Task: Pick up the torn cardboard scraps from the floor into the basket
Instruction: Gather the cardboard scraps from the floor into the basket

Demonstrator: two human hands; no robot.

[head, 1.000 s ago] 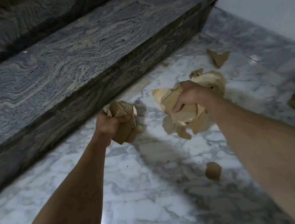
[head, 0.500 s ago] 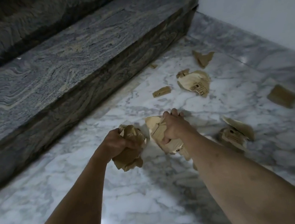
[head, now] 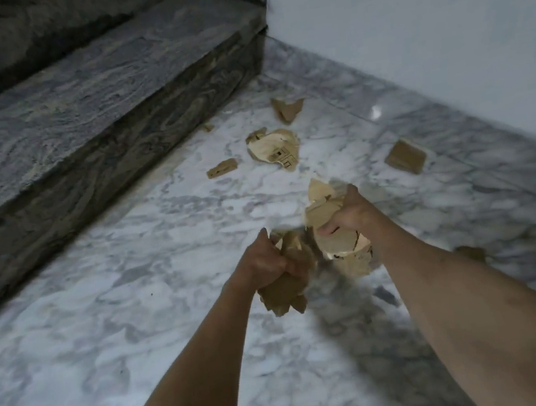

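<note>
Above the marble floor [head: 139, 324], the left hand [head: 263, 262] grips a crumpled cardboard wad [head: 284, 291]; the right hand [head: 348, 217] clutches torn cardboard pieces [head: 324, 210]; loose scraps [head: 274, 148] lie at twelve o'clock.

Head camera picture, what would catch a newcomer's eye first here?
Both fists in mid-frame, full of torn cardboard: the left hand grips a crumpled brown wad, the right hand a paler bundle. Beyond them, loose scraps dot the marble floor beside the dark stone step.
</note>
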